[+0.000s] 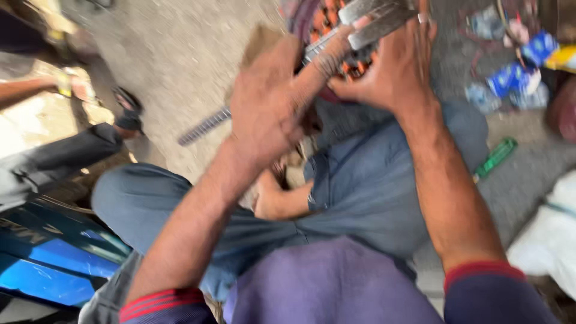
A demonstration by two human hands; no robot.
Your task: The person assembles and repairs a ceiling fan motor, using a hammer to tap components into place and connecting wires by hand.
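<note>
I sit cross-legged on the ground in grey trousers (360, 192). Both hands are raised to a round part with orange windings (354, 67), held over my knees. My left hand (270, 102) grips a ridged grey metal strip (321, 48) that runs across the part, with one finger stretched along it. My right hand (390, 66) closes over two flat grey metal bars (375, 18) at the part's top. The frame is blurred, so the finger contact is unclear.
A ridged grey rod (204, 127) lies on the gritty floor to the left. A green bottle (495, 157) and blue packets (510, 78) lie at the right. A blue panel (54, 264) sits at the lower left. Another person's leg and sandal (129, 111) are at the left.
</note>
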